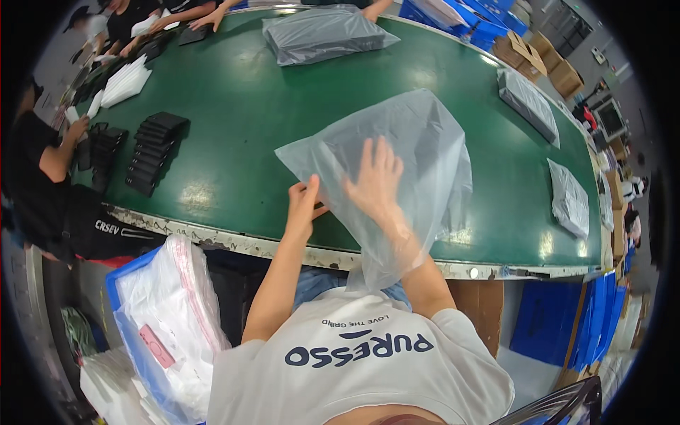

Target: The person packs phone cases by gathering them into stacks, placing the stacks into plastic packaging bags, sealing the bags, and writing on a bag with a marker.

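Note:
A large translucent plastic bag (425, 134) is spread over the green table in front of me, its lower end hanging over the near edge against my shirt. My right hand (377, 180) shows through the film, inside the bag, fingers stretched out and spread. The film also covers part of my right forearm. At the bag's left edge, my left hand (304, 205) has its fingers and thumb around the film; part of this grip is hidden. No item shows inside the bag apart from my hand.
Wrapped grey packages lie at the table's far side (319, 39) and right side (528, 106), (569, 198). Black items stand in rows (157, 149) at left, near a person in black (42, 163). A blue bin (117, 290) with plastic bags and a pink phone (156, 346) sits lower left.

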`<state>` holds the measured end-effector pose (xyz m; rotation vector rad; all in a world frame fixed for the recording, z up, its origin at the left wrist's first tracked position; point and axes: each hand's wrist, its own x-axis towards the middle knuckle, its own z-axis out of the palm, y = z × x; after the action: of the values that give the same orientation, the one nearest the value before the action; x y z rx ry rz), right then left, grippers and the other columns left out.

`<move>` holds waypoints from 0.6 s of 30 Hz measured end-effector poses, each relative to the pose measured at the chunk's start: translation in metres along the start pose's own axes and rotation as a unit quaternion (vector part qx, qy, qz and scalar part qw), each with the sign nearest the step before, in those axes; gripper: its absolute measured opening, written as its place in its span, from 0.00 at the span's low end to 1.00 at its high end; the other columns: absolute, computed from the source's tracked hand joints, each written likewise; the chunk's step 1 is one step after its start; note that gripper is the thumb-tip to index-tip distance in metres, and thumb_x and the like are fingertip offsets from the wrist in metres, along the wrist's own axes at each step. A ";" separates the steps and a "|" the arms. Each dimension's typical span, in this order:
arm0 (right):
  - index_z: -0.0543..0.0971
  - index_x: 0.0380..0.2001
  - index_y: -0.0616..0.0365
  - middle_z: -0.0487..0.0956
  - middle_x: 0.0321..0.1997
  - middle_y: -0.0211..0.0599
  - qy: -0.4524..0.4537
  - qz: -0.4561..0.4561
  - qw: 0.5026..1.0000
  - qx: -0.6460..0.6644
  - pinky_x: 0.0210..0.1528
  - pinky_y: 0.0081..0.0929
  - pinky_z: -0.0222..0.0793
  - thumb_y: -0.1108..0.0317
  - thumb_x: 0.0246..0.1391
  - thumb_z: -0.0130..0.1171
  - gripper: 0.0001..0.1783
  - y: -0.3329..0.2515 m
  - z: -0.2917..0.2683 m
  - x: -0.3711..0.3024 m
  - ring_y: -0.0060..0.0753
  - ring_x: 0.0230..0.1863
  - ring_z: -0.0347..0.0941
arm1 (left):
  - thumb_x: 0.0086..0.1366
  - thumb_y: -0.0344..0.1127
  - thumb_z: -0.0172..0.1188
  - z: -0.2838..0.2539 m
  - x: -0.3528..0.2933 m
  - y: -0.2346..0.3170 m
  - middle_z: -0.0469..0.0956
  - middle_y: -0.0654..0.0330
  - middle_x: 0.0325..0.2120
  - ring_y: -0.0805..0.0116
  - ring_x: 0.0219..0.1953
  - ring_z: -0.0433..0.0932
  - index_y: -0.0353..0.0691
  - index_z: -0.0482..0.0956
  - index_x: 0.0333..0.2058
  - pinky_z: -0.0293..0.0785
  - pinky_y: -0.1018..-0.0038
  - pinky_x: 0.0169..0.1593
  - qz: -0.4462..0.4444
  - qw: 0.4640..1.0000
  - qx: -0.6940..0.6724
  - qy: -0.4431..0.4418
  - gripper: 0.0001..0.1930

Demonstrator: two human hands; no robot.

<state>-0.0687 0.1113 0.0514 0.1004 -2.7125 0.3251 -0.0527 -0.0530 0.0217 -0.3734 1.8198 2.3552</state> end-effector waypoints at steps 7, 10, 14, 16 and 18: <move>0.61 0.67 0.60 0.58 0.71 0.58 0.025 0.016 1.000 -0.006 0.70 0.62 0.42 0.55 0.45 0.65 0.47 0.017 0.005 -0.005 0.57 0.72 0.50 | 0.71 0.37 0.54 0.020 0.046 -0.066 0.73 0.65 0.33 0.74 0.34 0.71 0.44 0.72 0.43 0.74 0.70 0.39 0.021 0.985 -0.162 0.051 0.07; 0.60 0.68 0.59 0.55 0.72 0.57 -0.030 0.031 0.998 -0.035 0.70 0.63 0.41 0.52 0.46 0.65 0.47 0.022 0.001 -0.017 0.57 0.72 0.50 | 0.71 0.37 0.54 0.006 0.017 -0.085 0.71 0.67 0.30 0.75 0.31 0.69 0.44 0.71 0.46 0.70 0.73 0.37 0.052 0.995 -0.057 0.061 0.08; 0.60 0.68 0.58 0.54 0.73 0.56 -0.032 0.000 0.998 -0.048 0.70 0.63 0.40 0.50 0.47 0.64 0.48 -0.020 0.004 -0.019 0.58 0.72 0.50 | 0.70 0.35 0.51 -0.024 -0.012 -0.032 0.73 0.57 0.22 0.64 0.25 0.74 0.40 0.70 0.47 0.71 0.66 0.32 0.138 0.957 0.215 0.140 0.10; 0.58 0.69 0.60 0.52 0.74 0.56 -0.004 0.008 0.999 -0.050 0.69 0.65 0.39 0.47 0.48 0.63 0.50 -0.032 0.012 -0.007 0.61 0.72 0.48 | 0.69 0.34 0.50 -0.023 -0.001 -0.005 0.75 0.52 0.23 0.58 0.26 0.76 0.40 0.70 0.48 0.72 0.61 0.32 0.168 0.921 0.335 0.105 0.11; 0.57 0.69 0.62 0.51 0.74 0.57 0.009 -0.032 0.999 -0.012 0.70 0.65 0.38 0.46 0.48 0.63 0.52 -0.038 0.010 0.011 0.63 0.73 0.47 | 0.68 0.33 0.48 -0.023 0.022 0.007 0.77 0.47 0.24 0.52 0.27 0.79 0.40 0.70 0.48 0.72 0.57 0.32 0.189 0.871 0.448 0.064 0.11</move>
<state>-0.0787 0.0721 0.0548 0.1755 -2.6875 0.2740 -0.0734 -0.0782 0.0164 -0.0402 2.9806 1.3696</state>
